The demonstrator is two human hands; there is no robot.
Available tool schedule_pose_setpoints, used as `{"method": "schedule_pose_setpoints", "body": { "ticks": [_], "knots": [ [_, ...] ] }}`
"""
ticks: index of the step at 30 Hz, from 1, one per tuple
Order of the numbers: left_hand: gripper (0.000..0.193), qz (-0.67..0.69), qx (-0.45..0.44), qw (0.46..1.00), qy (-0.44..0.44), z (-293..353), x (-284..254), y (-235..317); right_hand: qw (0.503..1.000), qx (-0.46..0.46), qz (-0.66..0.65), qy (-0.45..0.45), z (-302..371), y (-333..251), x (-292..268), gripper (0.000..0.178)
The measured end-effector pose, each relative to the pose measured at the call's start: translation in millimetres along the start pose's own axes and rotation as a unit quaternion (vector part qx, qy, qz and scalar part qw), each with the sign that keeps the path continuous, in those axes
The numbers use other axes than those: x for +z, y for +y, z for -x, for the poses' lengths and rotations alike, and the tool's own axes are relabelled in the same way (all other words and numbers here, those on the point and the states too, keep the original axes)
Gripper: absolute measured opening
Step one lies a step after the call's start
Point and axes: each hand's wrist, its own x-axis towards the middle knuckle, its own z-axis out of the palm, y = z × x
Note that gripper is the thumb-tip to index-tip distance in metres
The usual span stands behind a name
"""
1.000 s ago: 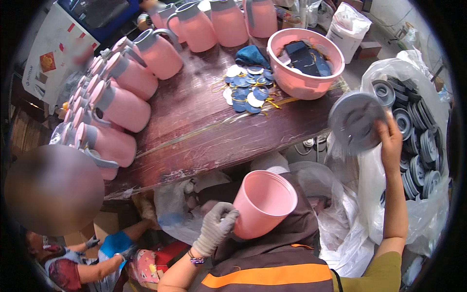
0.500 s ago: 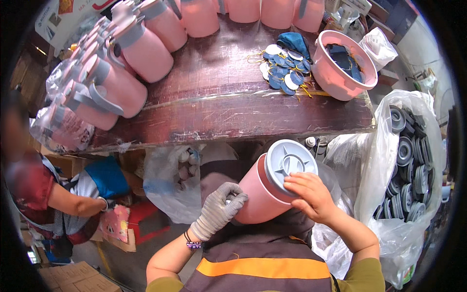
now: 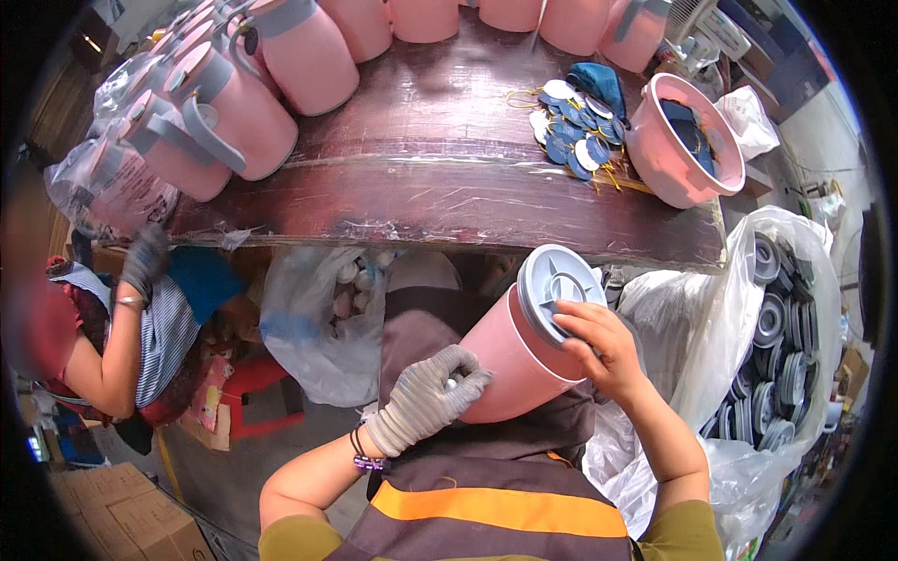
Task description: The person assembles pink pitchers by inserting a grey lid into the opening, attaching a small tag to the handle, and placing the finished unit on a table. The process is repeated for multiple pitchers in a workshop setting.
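A pink jug body (image 3: pixel 510 369) lies tilted across my lap, its wide rim toward the upper right. My left hand (image 3: pixel 426 397), in a grey-white knit glove, is closed against its lower left side. A small white bit shows between the gloved fingers; what it is I cannot make out. My bare right hand (image 3: pixel 599 348) grips the edge of a round grey lid (image 3: pixel 558 288) with a star-shaped relief. The lid sits slanted at the jug's rim, with a gap showing on the left side.
Pink jugs with grey handles (image 3: pixel 234 112) crowd the dark red table (image 3: pixel 402 201). Round blue and white tags (image 3: pixel 580 131) lie beside a pink bucket (image 3: pixel 687 140). A plastic bag of grey lids (image 3: pixel 772 346) stands at right. A co-worker's gloved hand (image 3: pixel 147 260) is at left.
The lid has tilted more steeply at the rim, with my right hand moving along its edge. The co-worker's hand has risen toward the table's left corner. My view has shifted slightly.
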Motion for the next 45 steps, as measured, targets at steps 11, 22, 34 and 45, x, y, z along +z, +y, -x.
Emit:
{"method": "schedule_pose_setpoints", "body": {
  "ticks": [11, 22, 34, 45],
  "knots": [
    [0.017, -0.007, -0.005, 0.999, -0.033, 5.5, 1.6, 4.4, 0.999, 0.016, 0.028, 0.016, -4.2, 6.8, 0.2, 0.044],
    [0.015, -0.006, -0.016, 1.000, -0.016, 2.2, -0.4, 0.8, 0.995, -0.076, -0.061, -0.001, 21.1, -15.2, -4.4, 0.037],
    [0.024, -0.059, 0.041, 0.980, -0.184, 5.1, 9.9, 27.3, 0.977, 0.107, -0.178, 0.046, 33.6, -10.7, 10.9, 0.031],
    [0.043, -0.052, -0.278, 0.896, -0.342, 48.0, -4.2, -67.1, 0.964, 0.102, -0.206, -0.133, 39.1, -18.4, -25.3, 0.046]
  ]
}}
